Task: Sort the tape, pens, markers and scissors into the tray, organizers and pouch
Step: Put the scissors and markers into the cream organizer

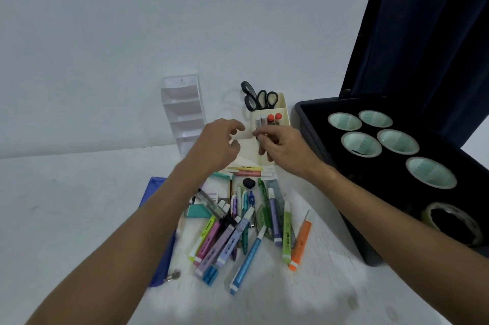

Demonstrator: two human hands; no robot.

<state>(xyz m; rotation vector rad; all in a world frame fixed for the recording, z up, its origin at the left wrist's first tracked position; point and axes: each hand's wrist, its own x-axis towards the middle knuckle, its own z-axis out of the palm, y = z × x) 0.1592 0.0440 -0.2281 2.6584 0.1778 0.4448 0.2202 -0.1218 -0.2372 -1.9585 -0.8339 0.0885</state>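
My right hand (284,146) is closed around a bundle of markers (267,121) with grey and red caps, held over the front pocket of the cream organizer (283,105). Two pairs of black-handled scissors (258,98) stand in its back pocket. My left hand (218,143) hovers just left of it, fingers apart and holding nothing. A pile of pens and highlighters (238,229) lies on the table below my hands. Several tape rolls (379,135) sit in the black tray (312,123) on the right. A blue pouch (158,253) lies under my left forearm.
A white tiered organizer (184,110) leans against the wall at left. The tray's dark lid (423,28) stands upright at the right. A black eraser (248,183) and a ruler (275,192) lie among the pens. The table surface is white.
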